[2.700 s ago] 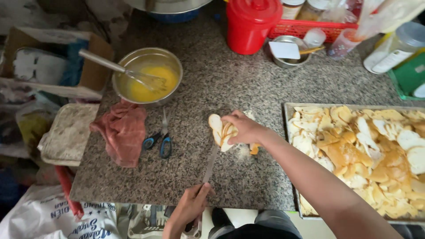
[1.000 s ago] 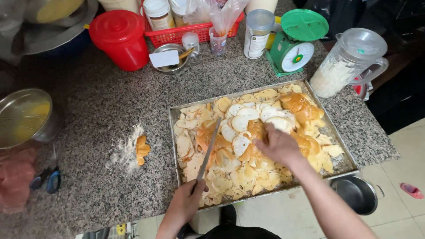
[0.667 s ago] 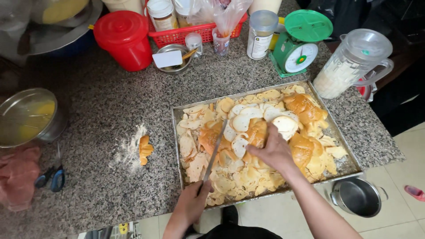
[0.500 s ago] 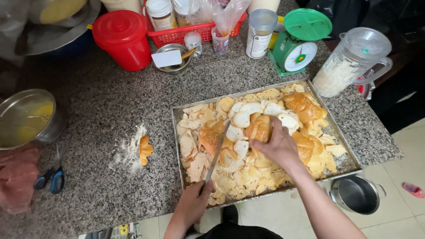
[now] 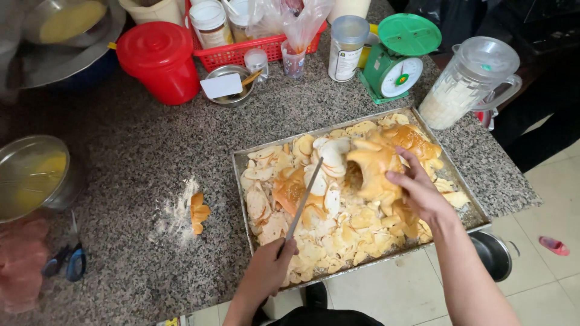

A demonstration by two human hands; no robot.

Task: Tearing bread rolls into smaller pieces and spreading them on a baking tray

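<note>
A metal baking tray (image 5: 239, 158) on the granite counter is piled with thin pale slices of bread (image 5: 329, 223). My right hand (image 5: 418, 192) grips a golden bread loaf (image 5: 376, 163) and lifts it above the slices near the tray's far right. My left hand (image 5: 266, 273) is at the tray's near edge, closed round the handle of a long knife (image 5: 303, 200) whose blade points up over the slices. A few orange crust scraps (image 5: 197, 212) lie in white crumbs on the counter left of the tray.
A steel bowl of yellow liquid (image 5: 31, 178), blue-handled scissors (image 5: 66, 263) and a pink cloth (image 5: 21, 265) sit at the left. Behind the tray stand a red lidded container (image 5: 158, 60), a red basket of jars (image 5: 241, 49), a green kitchen scale (image 5: 400, 55) and a clear jug (image 5: 471, 82).
My right hand moved from slicing at the counter spot to the tray, then picked a golden loaf up out of the slices. The left hand kept the knife over the tray.
</note>
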